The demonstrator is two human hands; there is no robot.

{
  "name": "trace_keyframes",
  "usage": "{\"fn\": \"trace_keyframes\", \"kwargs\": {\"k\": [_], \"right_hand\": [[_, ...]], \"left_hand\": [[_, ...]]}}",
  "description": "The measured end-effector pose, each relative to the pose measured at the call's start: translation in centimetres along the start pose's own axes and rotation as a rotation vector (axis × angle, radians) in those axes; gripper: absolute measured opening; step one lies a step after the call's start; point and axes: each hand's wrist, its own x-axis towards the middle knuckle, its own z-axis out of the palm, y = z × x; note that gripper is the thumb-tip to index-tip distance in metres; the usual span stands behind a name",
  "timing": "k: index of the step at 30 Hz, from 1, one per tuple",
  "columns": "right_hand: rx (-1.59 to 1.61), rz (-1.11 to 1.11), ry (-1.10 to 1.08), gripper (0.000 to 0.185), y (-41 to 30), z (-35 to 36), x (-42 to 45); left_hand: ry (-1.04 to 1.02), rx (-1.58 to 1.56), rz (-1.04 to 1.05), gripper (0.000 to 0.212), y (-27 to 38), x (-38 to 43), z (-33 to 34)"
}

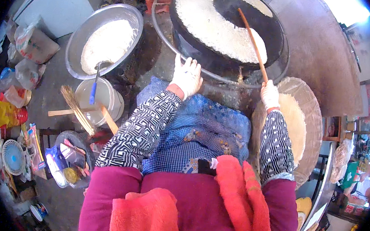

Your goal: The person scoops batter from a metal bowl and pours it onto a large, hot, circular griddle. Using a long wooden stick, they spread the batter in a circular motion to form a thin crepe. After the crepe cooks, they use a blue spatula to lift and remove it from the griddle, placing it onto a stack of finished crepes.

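A round black griddle (274, 40) sits within a metal ring (160, 35). Pale batter (206, 25) coats much of its surface in a broad band, leaving the dark centre and part of the right side bare. My right hand (270, 95), in a white glove, grips a long wooden stick (252, 42) that reaches across the batter to the bare middle. A thicker, smooth lump of batter (258, 46) lies against the stick's right side. My left hand (186, 76), also gloved in white, has its fingers bent over the near left part of the ring.
A large metal basin (70, 52) of batter stands left, with a blue-handled ladle (93, 91) in it. Below are a white bucket (118, 99) and a straw brush (73, 105). A woven basket (312, 126) holding a pale flatbread stack (291, 124) is beside my right arm.
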Motion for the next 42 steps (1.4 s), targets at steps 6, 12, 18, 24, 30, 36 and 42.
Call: {"fn": "trace_keyframes", "kwargs": {"k": [6,12,18,24,30,36,42], "right_hand": [[0.1,-0.061,-0.074,0.028,-2.5,-1.7,-0.5],[0.058,-0.035,0.094,0.026,0.7,0.5,0.6],[-0.005,0.043,-0.024,0.027,0.9,-0.2,0.5],[0.116,-0.071,-0.106,0.026,-3.2,-3.4,-2.0],[0.06,0.027,-0.028,0.029,0.3,-1.3,0.4],[0.029,-0.015,-0.112,0.029,-0.7,-0.8,-1.3],[0.107,0.03,-0.161,0.029,-5.4,-4.2,-0.6]], "left_hand": [[0.033,0.161,-0.043,0.06,-1.2,-1.1,2.4],[0.078,0.186,-0.05,0.052,-2.9,-0.4,2.6],[0.096,0.248,-0.116,0.055,-5.2,0.3,3.2],[-0.051,0.192,-0.215,0.052,-5.8,0.8,0.4],[-0.034,0.226,-0.263,0.049,-8.8,2.2,1.6],[-0.149,0.209,-0.359,0.048,-10.6,3.9,0.7],[-0.02,0.099,-0.158,0.046,-4.6,1.3,-3.4]]}}
